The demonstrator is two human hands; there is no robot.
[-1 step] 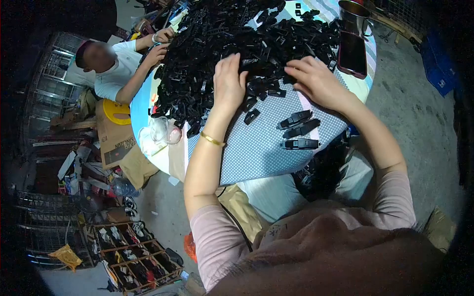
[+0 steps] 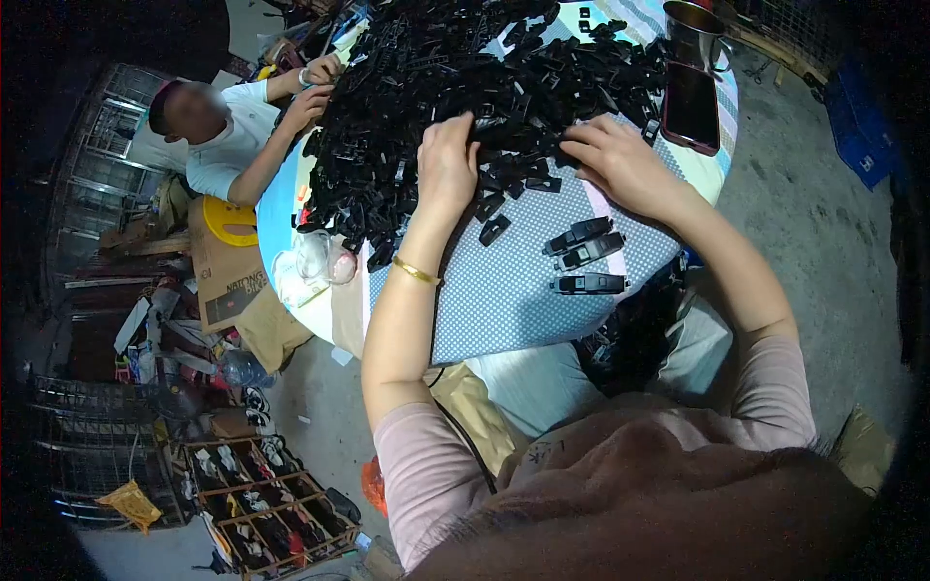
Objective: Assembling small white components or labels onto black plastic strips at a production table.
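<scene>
A large heap of small black plastic parts (image 2: 417, 107) covers the far half of the table. My left hand (image 2: 448, 172) rests at its near edge, thumb held apart from the fingers, with the fingertips among the parts. Opposite it, my right hand (image 2: 622, 167) reaches in from the right, its fingers stretched toward the left and nothing visible in them. A few loose parts (image 2: 494, 229) lie between the hands and just below. Three longer black plastic pieces (image 2: 589, 284) lie side by side on the dotted cloth (image 2: 494, 310), nearer to me.
A phone (image 2: 692, 108) and a metal cup (image 2: 694, 34) stand at the table's right edge. A clear plastic bag (image 2: 312, 254) lies at the left edge. Across on the left, another person (image 2: 215, 136) has both hands by the heap. A blue crate (image 2: 860, 131) sits on the floor.
My left fingertips have come slightly nearer to me. My right hand has shifted a little. The middle long piece now looks lighter and lies slightly differently.
</scene>
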